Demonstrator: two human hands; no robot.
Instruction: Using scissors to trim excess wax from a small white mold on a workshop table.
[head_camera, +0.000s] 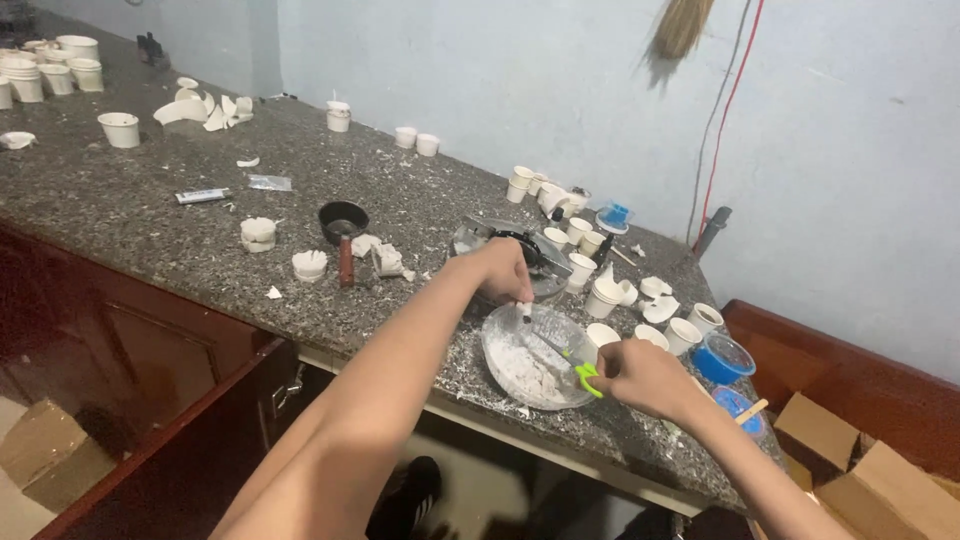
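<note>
I saw two bare, sleeveless forearms, with no gloves, rings or watch on my left hand (503, 270) or right hand (640, 375).

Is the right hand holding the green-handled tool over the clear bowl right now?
Yes, the right hand grips the green-handled tool, its tip reaching into the clear bowl of white powder.

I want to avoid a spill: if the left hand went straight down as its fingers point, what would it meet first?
Probably the clear bowl of white powder, directly beneath the left hand, which pinches a small white piece. Depth is uncertain.
</note>
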